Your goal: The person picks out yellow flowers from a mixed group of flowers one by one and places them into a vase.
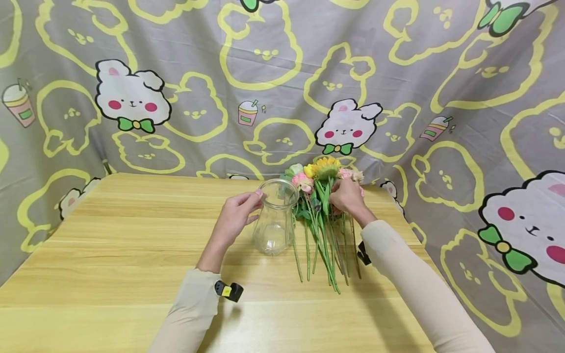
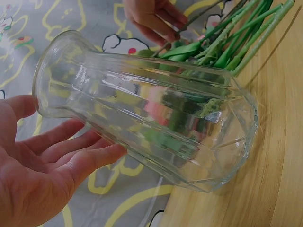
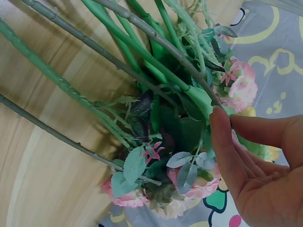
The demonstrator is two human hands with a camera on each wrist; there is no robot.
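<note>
A clear glass vase (image 1: 273, 233) with a flared rim and faceted sides stands upright on the table. My left hand (image 1: 234, 215) is at its left side, a fingertip at the rim and the other fingers extended along the neck in the left wrist view. To the right of the vase lies a bunch of flowers (image 1: 326, 169), with yellow, pink and pale blooms toward the back and green stems toward me. Among them, my right hand (image 3: 265, 175) pinches a brownish flower stem (image 3: 176, 55) between thumb and index finger. Other blooms hide where that stem ends.
The wooden table (image 1: 132, 245) extends to the left and front. Behind it and along the right side hangs a grey curtain (image 1: 198, 98) printed with yellow outlines and white rabbits. Several loose stem ends point toward the front edge.
</note>
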